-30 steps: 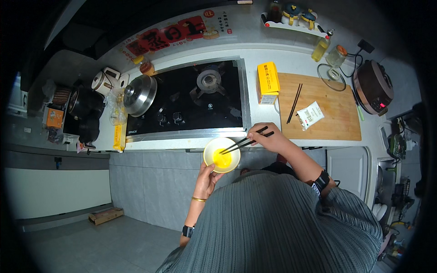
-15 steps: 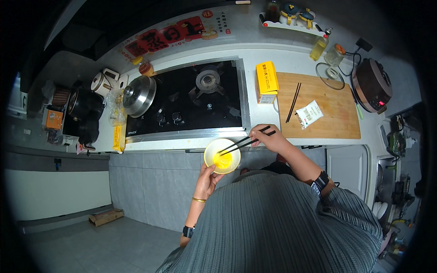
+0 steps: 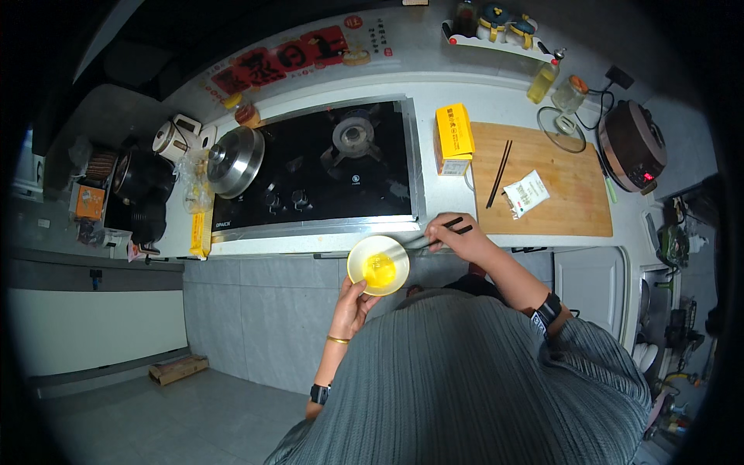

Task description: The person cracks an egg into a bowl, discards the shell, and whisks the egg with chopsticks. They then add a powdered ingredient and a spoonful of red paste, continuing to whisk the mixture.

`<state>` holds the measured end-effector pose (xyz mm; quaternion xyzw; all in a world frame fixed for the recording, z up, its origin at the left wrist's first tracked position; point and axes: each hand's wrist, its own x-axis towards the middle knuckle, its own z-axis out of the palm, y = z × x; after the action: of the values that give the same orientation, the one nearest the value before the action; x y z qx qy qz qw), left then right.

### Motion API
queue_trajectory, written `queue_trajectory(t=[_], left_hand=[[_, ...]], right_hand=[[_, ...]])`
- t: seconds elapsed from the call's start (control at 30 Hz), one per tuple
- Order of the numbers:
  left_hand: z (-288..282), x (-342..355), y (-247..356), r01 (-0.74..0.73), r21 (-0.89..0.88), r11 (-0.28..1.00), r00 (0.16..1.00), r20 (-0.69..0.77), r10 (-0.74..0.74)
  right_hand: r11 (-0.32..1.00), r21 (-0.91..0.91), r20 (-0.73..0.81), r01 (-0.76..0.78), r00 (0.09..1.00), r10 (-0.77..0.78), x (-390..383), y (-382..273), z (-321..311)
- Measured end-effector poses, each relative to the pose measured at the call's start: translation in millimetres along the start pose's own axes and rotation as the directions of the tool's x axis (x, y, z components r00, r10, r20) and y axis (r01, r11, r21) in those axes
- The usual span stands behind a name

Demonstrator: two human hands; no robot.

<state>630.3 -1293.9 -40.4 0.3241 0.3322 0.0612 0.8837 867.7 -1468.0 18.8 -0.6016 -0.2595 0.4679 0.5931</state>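
Note:
In my left hand [image 3: 354, 306] is a small white bowl [image 3: 397, 253], gripped by its rim in front of the counter edge. Yellow liquid that looks like beaten egg [image 3: 379, 271] lies in the bottom of it. My right hand [image 3: 465, 242] is closed around a pair of black chopsticks [image 3: 463, 229], just right of the bowl. Their upper ends stick out above the fingers, while the lower parts are smeared by motion near the rim, so I cannot tell whether the tips touch the egg.
A black gas hob [image 3: 310, 170] carries a lidded steel pot [image 3: 235, 161]. To its right are a yellow box [image 3: 454, 132] and a wooden cutting board [image 3: 573, 178] bearing another pair of chopsticks [image 3: 499, 174] and a white packet [image 3: 527, 193]. An electric cooker [image 3: 632, 147] stands far right.
The chopsticks in my right hand have swept out of clear view and are now blurred beside the bowl. My left hand and the bowl stay nearly in place.

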Motion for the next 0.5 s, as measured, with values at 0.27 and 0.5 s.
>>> queue_trajectory(t=[0.27, 0.5], left_hand=[[-0.9, 0.8, 0.2, -0.006, -0.001, 1.000, 1.000, 0.019, 0.006], [-1.4, -1.9, 1.1, -0.006, -0.016, 1.000, 1.000, 0.021, 0.007]], right_hand=[[1.000, 0.019, -0.054, 0.001, 0.999, 0.000, 2.0, 4.7, 2.1], [0.998, 0.046, -0.013, -0.043, 0.999, 0.044, -0.2, 11.7, 0.8]])
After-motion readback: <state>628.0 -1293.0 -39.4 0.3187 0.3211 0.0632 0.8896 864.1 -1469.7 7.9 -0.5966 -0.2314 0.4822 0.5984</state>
